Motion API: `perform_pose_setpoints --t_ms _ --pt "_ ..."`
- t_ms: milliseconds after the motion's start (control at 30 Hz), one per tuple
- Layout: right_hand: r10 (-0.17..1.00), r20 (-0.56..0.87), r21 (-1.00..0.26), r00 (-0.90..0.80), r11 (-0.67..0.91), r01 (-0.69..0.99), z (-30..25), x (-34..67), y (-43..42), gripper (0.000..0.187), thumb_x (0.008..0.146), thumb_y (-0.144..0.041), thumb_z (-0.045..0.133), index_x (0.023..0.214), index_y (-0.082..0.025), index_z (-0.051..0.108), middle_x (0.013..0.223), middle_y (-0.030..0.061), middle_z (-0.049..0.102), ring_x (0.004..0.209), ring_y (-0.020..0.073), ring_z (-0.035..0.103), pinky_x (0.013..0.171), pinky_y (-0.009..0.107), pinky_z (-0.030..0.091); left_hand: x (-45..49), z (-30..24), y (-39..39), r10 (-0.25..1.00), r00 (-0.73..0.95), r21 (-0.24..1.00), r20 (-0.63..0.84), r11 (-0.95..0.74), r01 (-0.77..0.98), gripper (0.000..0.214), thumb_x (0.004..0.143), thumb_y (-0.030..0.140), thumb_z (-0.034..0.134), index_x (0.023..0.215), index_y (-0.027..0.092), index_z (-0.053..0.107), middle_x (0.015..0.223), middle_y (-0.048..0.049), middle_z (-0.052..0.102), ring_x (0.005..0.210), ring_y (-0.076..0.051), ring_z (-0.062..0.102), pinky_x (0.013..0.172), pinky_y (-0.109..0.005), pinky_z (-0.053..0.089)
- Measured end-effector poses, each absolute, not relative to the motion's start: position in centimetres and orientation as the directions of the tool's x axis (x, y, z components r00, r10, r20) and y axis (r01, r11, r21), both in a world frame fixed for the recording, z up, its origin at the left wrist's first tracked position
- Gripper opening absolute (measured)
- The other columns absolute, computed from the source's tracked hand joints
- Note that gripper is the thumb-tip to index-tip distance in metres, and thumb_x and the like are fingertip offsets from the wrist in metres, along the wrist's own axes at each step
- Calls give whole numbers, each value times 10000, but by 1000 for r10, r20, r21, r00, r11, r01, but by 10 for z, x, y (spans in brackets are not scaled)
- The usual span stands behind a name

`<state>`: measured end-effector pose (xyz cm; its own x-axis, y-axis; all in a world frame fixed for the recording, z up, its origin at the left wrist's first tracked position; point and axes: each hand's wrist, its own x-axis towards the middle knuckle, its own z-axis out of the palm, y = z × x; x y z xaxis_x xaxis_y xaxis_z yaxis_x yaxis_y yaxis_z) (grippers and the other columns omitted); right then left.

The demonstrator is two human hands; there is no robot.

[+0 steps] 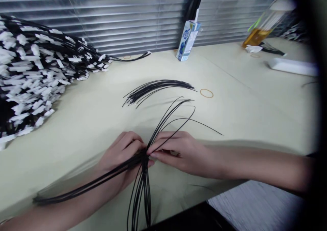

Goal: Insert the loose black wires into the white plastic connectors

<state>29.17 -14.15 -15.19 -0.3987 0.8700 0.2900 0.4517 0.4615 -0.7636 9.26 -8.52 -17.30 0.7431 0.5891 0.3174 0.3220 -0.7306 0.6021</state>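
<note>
Low over the front of the table, my left hand (125, 152) is closed on a bundle of thin black wires (145, 183). Some wires trail back over my left forearm, others hang down, and a few fan upward. My right hand (176, 149) pinches at the same spot, thumb and forefinger on several wires where they cross. Both hands touch or nearly touch there, and the exact grip is partly hidden by fingers. Beyond them a separate sheaf of short black wires (160, 86) lies on the table, its left ends shiny.
A large heap of black wires with white tags (38, 67) fills the left side. A tan rubber band (206, 93) lies by the sheaf. Against the blinds stand a blue drink carton (187, 42) and, farther right, a bottle of amber liquid (259, 35). The table's front edge is near my right forearm.
</note>
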Motion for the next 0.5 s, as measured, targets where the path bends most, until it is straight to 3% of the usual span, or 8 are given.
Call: perform_pose_setpoints --t_ms 133,500 --pt "848 360 -718 -388 517 465 -153 291 -142 141 881 -171 536 926 -148 668 897 45 678 825 122 624 768 240 505 90 -175 -84 565 784 590 256 -734 337 95 810 242 609 880 210 554 931 -38 530 817 -178 538 681 -311 487" --pt "800 341 -625 -493 585 517 -156 292 -142 205 933 -205 444 888 -129 630 825 48 597 762 119 531 706 248 456 92 -177 -86 575 767 619 285 -721 311 125 784 172 616 896 203 571 934 -45 546 819 -183 528 640 -294 484"
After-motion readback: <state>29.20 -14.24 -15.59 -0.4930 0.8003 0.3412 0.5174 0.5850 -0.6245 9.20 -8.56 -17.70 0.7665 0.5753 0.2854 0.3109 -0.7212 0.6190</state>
